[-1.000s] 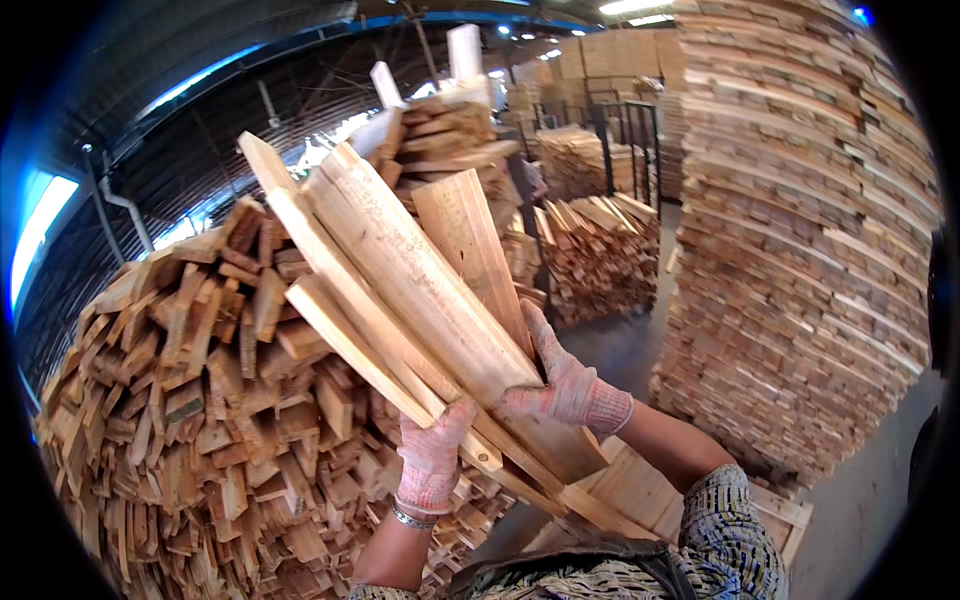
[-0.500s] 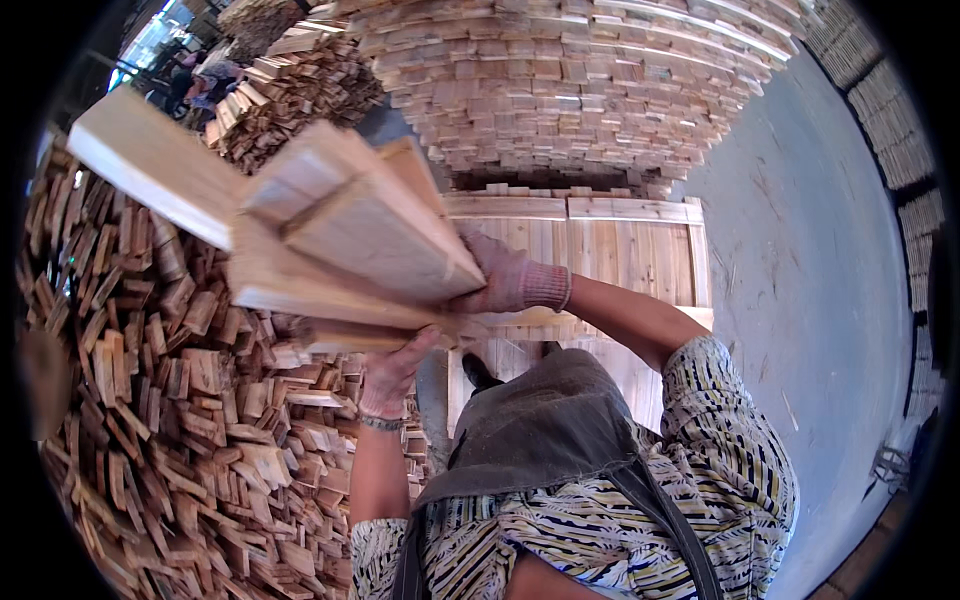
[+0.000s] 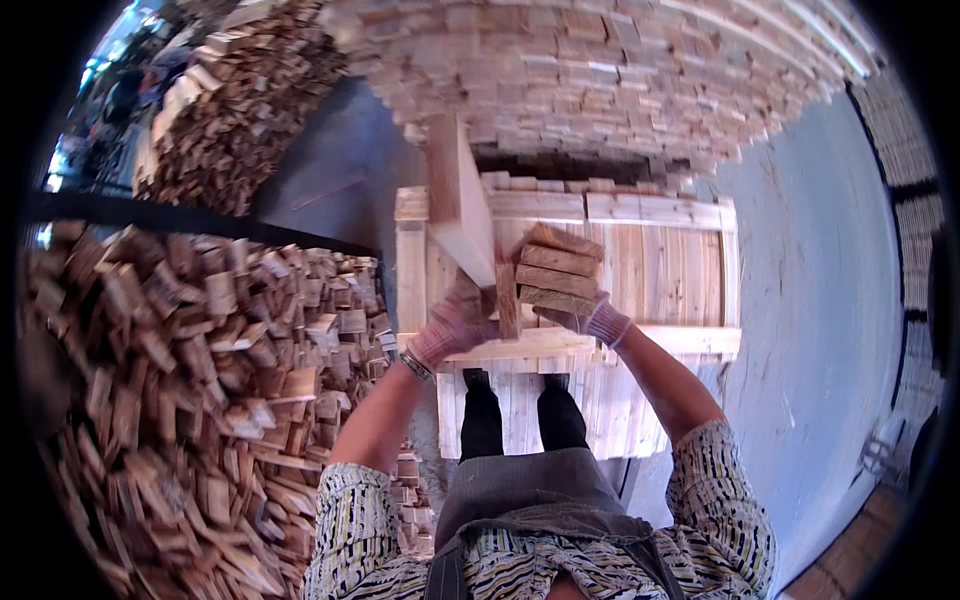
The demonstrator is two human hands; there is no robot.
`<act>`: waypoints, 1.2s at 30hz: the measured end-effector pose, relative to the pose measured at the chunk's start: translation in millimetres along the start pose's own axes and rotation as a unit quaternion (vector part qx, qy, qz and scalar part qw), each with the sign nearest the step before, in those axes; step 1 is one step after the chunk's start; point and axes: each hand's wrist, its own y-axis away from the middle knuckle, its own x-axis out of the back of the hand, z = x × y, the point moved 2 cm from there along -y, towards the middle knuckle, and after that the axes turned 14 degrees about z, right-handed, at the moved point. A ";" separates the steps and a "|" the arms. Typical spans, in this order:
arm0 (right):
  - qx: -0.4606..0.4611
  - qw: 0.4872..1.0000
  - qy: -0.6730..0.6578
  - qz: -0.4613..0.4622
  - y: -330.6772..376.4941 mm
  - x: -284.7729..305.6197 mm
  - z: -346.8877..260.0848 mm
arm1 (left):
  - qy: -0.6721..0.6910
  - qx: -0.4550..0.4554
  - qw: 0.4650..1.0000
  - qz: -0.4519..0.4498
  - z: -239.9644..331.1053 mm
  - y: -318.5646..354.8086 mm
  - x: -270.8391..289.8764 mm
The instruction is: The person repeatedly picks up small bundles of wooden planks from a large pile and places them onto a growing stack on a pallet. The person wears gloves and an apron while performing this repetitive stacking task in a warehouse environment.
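Head view: heap [image 3: 200, 430] left of boards [image 3: 558, 272], stack [image 3: 600, 90] beyond.

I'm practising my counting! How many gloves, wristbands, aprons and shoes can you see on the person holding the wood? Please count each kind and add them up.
Pinkish gloves: 2
Wristband: 1
Grey apron: 1
Dark shoes: 2
Total: 6
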 end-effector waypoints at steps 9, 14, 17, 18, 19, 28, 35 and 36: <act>-0.094 0.977 -0.165 0.098 0.0 -19.4 112.9 | -0.056 -0.018 0.997 0.048 -82.2 -37.3 -9.1; -0.152 0.986 -0.070 0.002 -31.3 22.4 0.0 | -0.035 0.091 0.992 0.080 -13.2 -31.6 -2.9; -0.217 0.957 -0.176 0.078 -21.3 19.9 -34.1 | 0.188 0.197 0.955 0.120 10.9 -25.1 -0.3; -0.242 0.936 -0.231 0.108 -18.8 17.7 -40.6 | 0.232 0.229 0.936 0.134 13.5 -20.2 2.4; -0.262 0.923 -0.264 0.099 -19.2 14.1 -40.1 | 0.276 0.265 0.912 0.147 7.5 -13.9 4.7; -0.415 0.906 0.054 0.059 -20.2 -12.6 29.0 | 0.298 0.207 0.917 0.168 -131.9 -7.1 22.4; -0.355 0.814 0.444 0.115 -9.1 -77.2 104.2 | -0.380 0.423 0.752 0.335 -173.9 -58.8 11.3; -0.389 0.813 0.420 0.109 -8.7 -76.3 110.7 | -0.346 0.441 0.762 0.325 -172.1 -60.7 7.8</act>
